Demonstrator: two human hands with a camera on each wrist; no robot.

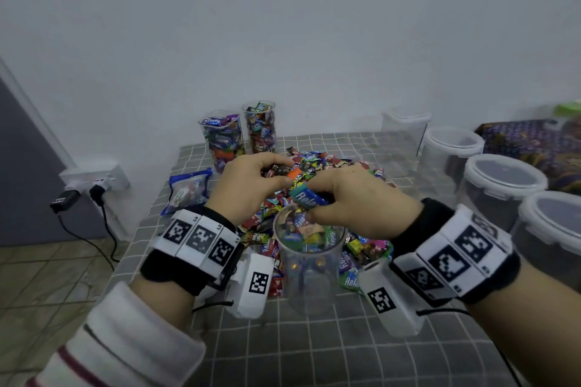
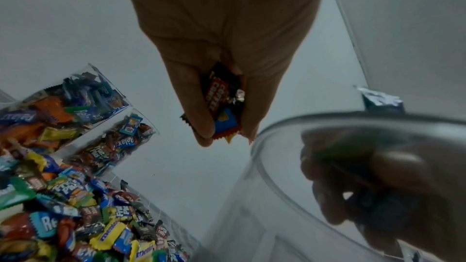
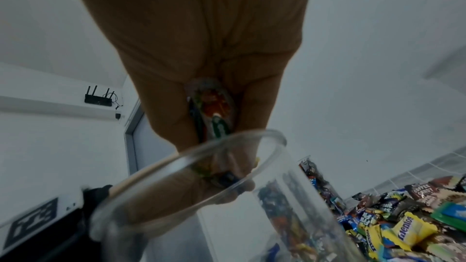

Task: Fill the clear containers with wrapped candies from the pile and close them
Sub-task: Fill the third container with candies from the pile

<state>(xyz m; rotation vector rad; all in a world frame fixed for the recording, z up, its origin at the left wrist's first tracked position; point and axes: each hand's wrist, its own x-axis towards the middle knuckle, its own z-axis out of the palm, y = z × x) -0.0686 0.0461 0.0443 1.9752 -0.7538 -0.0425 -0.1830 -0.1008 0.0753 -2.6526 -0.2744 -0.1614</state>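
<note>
— Where are your hands?

— Both over the pile (image 1: 317, 173) on the checked cloth (image 1: 314, 352). My left hand (image 1: 248, 185) sits on the far-left part of the heap, fingers curled round a small bunch of candies (image 2: 221, 105); the left wrist view shows a brown coffee wrapper and a blue one pinched between thumb and fingers.

— And the right?

— My right hand (image 1: 358, 201) is just above the mouth of the open cup (image 1: 309, 264), fingers closed on several sweets (image 3: 214, 115). A blue wrapper sticks out toward the left hand. Through the cup wall the fingertips look blurred.

— State of the cup?

— Upright, at the near edge of the pile, between my wrists. Partly filled, mixed wrappers in the upper part. No lid on it.

— Other containers?

— Two full cups (image 1: 239, 135) stand side by side at the back left, against the wall, uncovered. Lidded tubs (image 1: 500, 185) run along the right edge, a taller clear box behind them.

— Anything else?

— A blue-trimmed pouch (image 1: 188, 192) lies left of the pile. Plugs (image 1: 81, 195) sit in a wall socket beyond the cloth.
</note>
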